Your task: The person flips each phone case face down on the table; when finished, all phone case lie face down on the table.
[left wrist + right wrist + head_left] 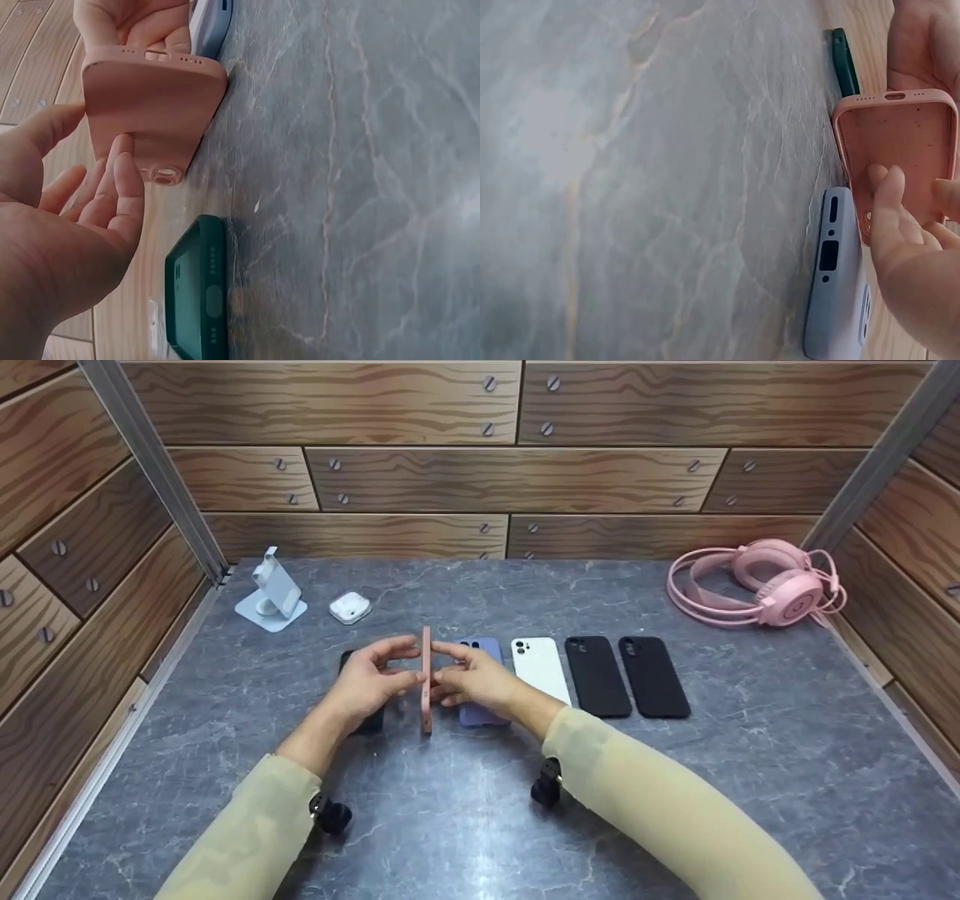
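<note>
A pink phone case (427, 705) stands on its long edge between the two hands, its bottom end facing me. On its plain back lie fingertips of my left hand (367, 679); in the left wrist view one finger (64, 124) reaches its upper edge. My right hand (480, 682) has fingertips (892, 184) against the hollow inside. Beneath the left hand is a dark green phone case (196, 292), mostly hidden in the head view. A lavender phone case (484, 716) lies under the right hand, partly covered.
Right of the hands lie a white phone case (541, 667) and two black cases (598, 675) (654, 675) in a row. Behind are a white folding stand (277, 592), a small white square box (350, 607) and pink headphones (784, 585). Wood-patterned walls (420, 480) enclose the table.
</note>
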### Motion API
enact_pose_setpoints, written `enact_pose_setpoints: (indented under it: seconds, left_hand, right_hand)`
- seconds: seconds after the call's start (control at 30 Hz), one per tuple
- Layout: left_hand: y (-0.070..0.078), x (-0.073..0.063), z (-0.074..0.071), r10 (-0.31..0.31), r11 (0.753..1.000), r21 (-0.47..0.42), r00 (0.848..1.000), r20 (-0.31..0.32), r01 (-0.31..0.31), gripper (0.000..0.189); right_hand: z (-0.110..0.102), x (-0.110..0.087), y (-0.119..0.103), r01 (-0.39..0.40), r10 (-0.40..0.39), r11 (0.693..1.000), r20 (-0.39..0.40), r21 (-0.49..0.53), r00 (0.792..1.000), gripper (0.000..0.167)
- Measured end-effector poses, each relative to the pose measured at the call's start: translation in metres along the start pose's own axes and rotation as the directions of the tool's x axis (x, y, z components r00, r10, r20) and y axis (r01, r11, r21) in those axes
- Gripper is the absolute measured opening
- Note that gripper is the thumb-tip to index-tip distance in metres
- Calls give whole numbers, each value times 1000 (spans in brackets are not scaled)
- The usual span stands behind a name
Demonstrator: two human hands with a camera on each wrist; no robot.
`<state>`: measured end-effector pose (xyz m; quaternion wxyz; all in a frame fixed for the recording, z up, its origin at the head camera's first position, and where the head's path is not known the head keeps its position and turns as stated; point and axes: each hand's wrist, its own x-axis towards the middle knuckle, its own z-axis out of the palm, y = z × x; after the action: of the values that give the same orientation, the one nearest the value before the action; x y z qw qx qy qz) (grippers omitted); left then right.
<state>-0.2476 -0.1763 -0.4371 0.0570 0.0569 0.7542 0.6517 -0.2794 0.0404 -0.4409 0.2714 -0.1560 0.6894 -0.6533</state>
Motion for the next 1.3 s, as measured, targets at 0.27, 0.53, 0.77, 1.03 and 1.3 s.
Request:
enact_pose_setpoints:
  seconds: [0.27, 0.53, 0.77, 1.03, 1.3]
  left_hand:
    - [-2, -1, 5, 6, 1000, -4, 1000, 24, -6, 64]
    - [-6, -2, 9, 5, 1000, 6, 998, 67, -5, 62]
    - [-7, -2, 10, -7, 1000, 13, 997, 78, 6, 60]
    - [-10, -1, 10, -5, 997, 77, 996, 87, -2, 57]
    - [-9, -2, 12, -11, 995, 99, 997, 75, 4, 56]
  right_hand:
    - [-1, -3, -1, -46, 48, 976, -7, 215, 999, 56]
    - [-4, -3, 3, -12, 16, 975, -15, 224, 1000, 60]
    - [-5, -3, 2, 40, -33, 984, -45, 172, 998, 62]
    - [-6, -4, 0, 40, -31, 995, -98, 90, 995, 64]
    - [-4, -3, -2, 24, -15, 998, -151, 57, 988, 66]
